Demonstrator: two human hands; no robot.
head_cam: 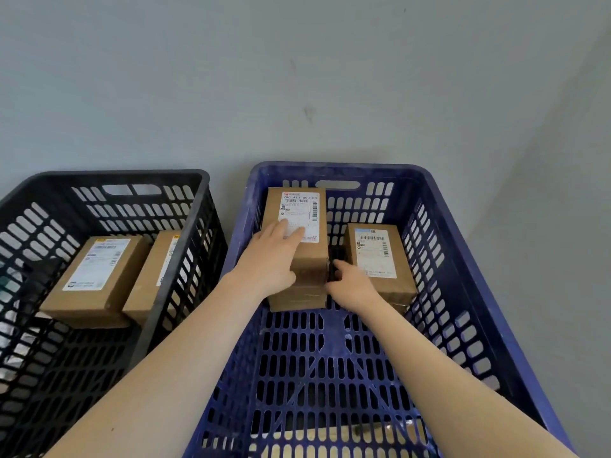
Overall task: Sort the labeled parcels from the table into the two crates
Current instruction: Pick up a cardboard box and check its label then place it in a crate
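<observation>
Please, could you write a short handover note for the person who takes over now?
Left grip: flat on the top parcel of the left stack in the blue crate.
Right grip: fingers in the gap beside the right parcel; hold unclear.
Done: black crate holds a labelled parcel and a second parcel.
Left: table out of view, remaining parcels unknown.

a black slotted plastic crate [115,175] stands left of a blue slotted plastic crate [330,165]. two brown cardboard parcels [96,276] lie side by side in the left crate. in the right crate's far end a taller parcel stack [312,259] sits left of a lower parcel stack [380,256].
</observation>
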